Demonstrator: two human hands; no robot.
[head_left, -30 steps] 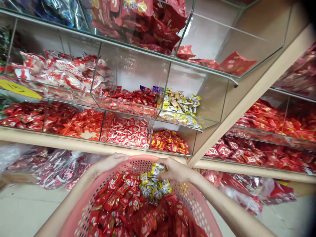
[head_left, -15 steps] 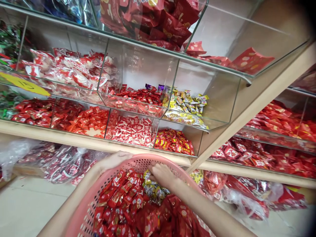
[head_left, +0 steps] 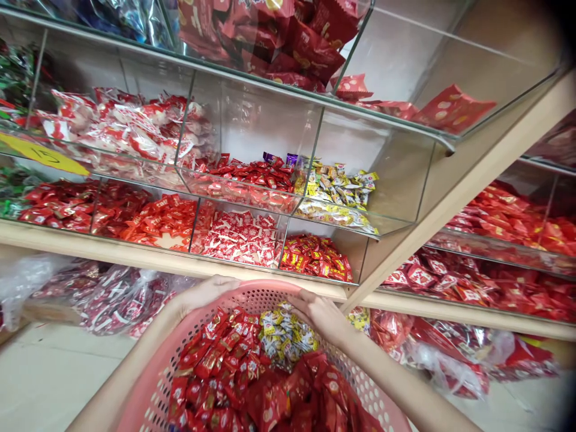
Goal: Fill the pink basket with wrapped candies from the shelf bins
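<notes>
A pink perforated plastic basket (head_left: 150,360) fills the lower middle of the view. It holds red-wrapped candies (head_left: 220,360), larger dark red packets (head_left: 306,396) and a small heap of yellow-and-white wrapped candies (head_left: 288,333). My left hand (head_left: 209,294) grips the far left part of the basket's rim, its fingertips partly hidden. Over the far right rim, my right hand (head_left: 319,312) has its fingers stretched out beside the yellow-and-white candies. I see nothing held in it.
Shelves with clear-walled bins stand right ahead, their wooden front edge (head_left: 112,247) just beyond the basket. Bins hold red candies (head_left: 315,258) and yellow candies (head_left: 344,186). A slanting wooden post (head_left: 441,180) divides the shelves. Bagged candies (head_left: 130,300) lie beneath.
My right hand has moved from the yellow-and-white candies to the right, onto the basket's rim, and its curled fingers have straightened. My left hand stays on the rim.
</notes>
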